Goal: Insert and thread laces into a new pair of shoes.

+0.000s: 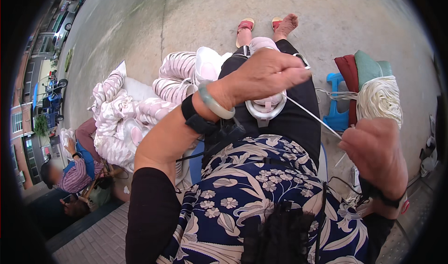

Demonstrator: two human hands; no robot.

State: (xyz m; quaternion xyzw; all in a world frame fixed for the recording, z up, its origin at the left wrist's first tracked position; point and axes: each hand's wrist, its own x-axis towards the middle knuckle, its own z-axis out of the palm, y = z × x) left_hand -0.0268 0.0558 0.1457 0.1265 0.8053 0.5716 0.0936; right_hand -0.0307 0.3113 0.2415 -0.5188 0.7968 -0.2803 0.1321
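A white and pink piece that looks like a shoe upper (265, 109) rests on my lap between my thighs, partly covered by my left hand (273, 72). That hand is closed above it, and whatever the fingers hold is hidden. From beside the piece a white lace (312, 115) runs taut, down and to the right. My right hand (374, 154) is closed on the lace, off to the right of my lap and slightly blurred. A short length of lace hangs below its fingers.
Stacks of similar pink and white uppers (175, 77) lie to my left, with more heaped nearby (114, 133). On the right, a bundle of white laces (380, 98) and folded red and green cloths (371, 68) sit by a blue stool (335, 110). Another person (79, 173) sits far left.
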